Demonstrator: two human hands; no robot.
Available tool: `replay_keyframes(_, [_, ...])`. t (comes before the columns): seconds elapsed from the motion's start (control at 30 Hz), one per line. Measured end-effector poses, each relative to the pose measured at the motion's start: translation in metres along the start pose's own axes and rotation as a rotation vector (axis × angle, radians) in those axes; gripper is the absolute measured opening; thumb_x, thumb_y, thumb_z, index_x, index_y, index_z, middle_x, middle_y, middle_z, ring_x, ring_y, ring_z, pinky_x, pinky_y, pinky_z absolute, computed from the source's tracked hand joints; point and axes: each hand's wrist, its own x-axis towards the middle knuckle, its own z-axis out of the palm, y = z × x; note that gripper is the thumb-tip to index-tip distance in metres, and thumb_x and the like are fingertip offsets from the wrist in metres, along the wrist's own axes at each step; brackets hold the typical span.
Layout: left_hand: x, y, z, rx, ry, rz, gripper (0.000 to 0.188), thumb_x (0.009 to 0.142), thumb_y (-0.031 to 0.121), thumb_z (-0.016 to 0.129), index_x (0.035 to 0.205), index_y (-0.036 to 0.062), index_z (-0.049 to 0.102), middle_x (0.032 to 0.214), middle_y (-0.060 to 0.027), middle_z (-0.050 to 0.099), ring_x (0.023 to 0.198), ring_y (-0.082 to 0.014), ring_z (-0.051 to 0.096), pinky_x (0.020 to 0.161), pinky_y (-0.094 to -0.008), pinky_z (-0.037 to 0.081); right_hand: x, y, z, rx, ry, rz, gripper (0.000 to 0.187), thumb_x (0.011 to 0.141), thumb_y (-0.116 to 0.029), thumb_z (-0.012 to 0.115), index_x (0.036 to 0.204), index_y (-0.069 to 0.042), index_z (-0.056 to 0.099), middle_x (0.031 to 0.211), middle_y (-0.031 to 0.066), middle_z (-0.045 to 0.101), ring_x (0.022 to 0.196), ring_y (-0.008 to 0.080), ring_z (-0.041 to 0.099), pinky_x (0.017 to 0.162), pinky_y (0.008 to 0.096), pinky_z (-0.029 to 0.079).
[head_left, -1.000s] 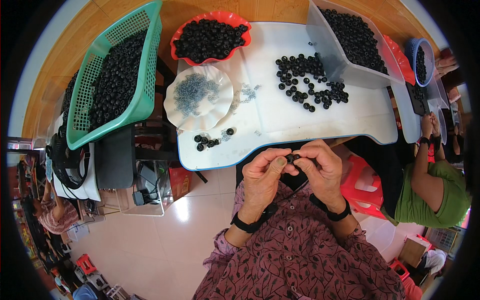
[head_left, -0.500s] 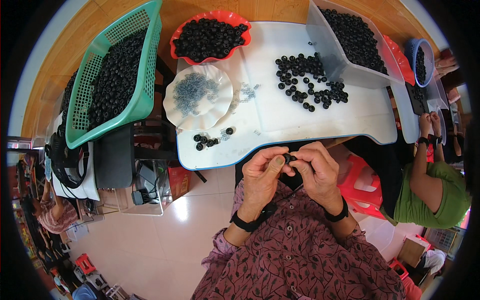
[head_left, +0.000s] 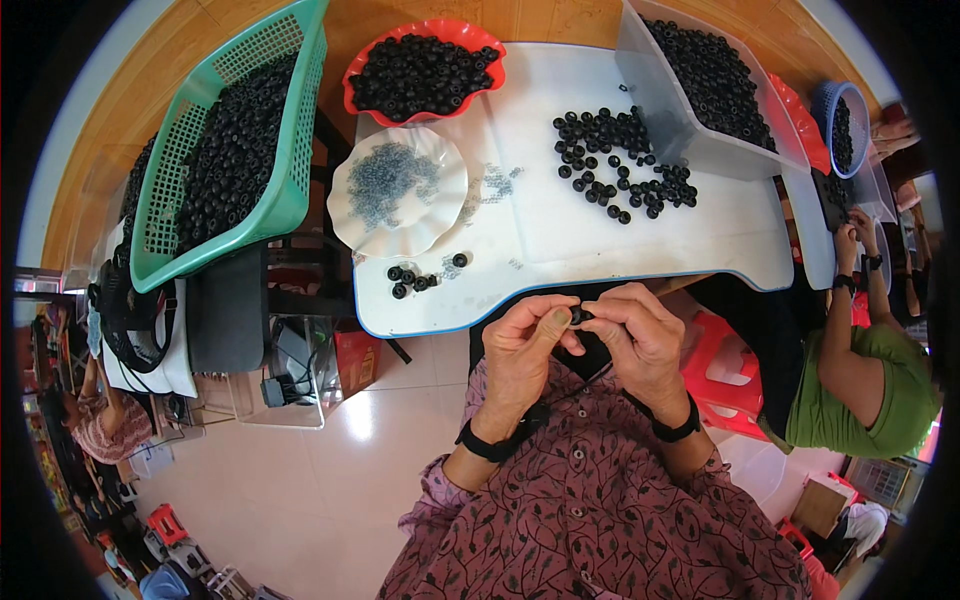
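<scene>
Just off the table's front edge, both hands meet around one small black round part (head_left: pixel 577 316). My left hand (head_left: pixel 520 350) pinches it between thumb and fingers from the left. From the right, the thumb and fingertips of my right hand (head_left: pixel 642 340) grip the same part. The fingers hide much of it. Nearest on the white table (head_left: pixel 450 312) lies a small cluster of black round parts (head_left: pixel 404 278). Behind that, a white scalloped plate (head_left: pixel 350 225) carries many tiny clear pieces (head_left: pixel 390 182), some spilled beside it. Several loose black parts (head_left: pixel 625 170) lie farther right.
A red bowl (head_left: pixel 350 95), a green basket (head_left: pixel 300 190) and a clear bin (head_left: pixel 680 150) hold many black parts. A person in green (head_left: pixel 860 375) works at the right, beside a red stool (head_left: pixel 720 370). Another person (head_left: pixel 110 425) sits far left.
My hands stay almost in place at the black round part, which appears slightly turned between the fingertips. The hands of the person at the right have shifted a little.
</scene>
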Motion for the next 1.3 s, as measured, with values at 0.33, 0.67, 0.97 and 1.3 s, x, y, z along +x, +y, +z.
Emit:
replay_keyframes(0.33, [0.0,0.004,0.001,0.124,0.012,-0.024,0.019,0.094,0.005,0.059,0.109,-0.0046,0.065,0.084,-0.0074,0.067,0.07,-0.0113,0.065,0.066,-0.0238,0.056,0.001,0.006,0.001,-0.036,-0.028,-0.019,0.019,0.077,0.005,0.071,0.094,0.0,0.065,0.086,0.0123,0.062,0.072,0.0234,0.064,0.061,0.0303,0.052])
replay_keyframes(0.67, [0.0,0.008,0.008,0.197,-0.011,-0.015,0.02,0.088,0.001,0.067,0.106,-0.0061,0.064,0.088,-0.0085,0.067,0.075,-0.0107,0.064,0.068,-0.0227,0.057,0.003,0.005,0.001,-0.133,-0.107,-0.085,0.014,0.075,0.005,0.068,0.087,0.002,0.061,0.081,0.0108,0.055,0.07,0.0263,0.059,0.059,0.0354,0.05])
replay_keyframes(0.97, [0.003,0.005,0.001,0.113,-0.027,-0.084,0.018,0.089,0.001,0.066,0.105,-0.0061,0.063,0.089,-0.009,0.066,0.074,-0.0119,0.065,0.068,-0.0255,0.059,-0.003,0.006,0.0,0.051,-0.129,0.124,0.013,0.083,0.003,0.064,0.095,0.001,0.062,0.081,0.0108,0.058,0.069,0.0233,0.061,0.06,0.0324,0.05])
replay_keyframes(1.3, [0.001,0.012,0.011,0.108,-0.033,-0.021,0.019,0.092,0.001,0.061,0.109,-0.0065,0.062,0.088,-0.0063,0.064,0.072,-0.0097,0.062,0.067,-0.0249,0.057,-0.005,0.002,0.009,0.312,-0.058,0.323,0.025,0.097,-0.014,0.055,0.118,0.001,0.057,0.098,0.0072,0.063,0.085,0.0103,0.06,0.073,0.0249,0.05])
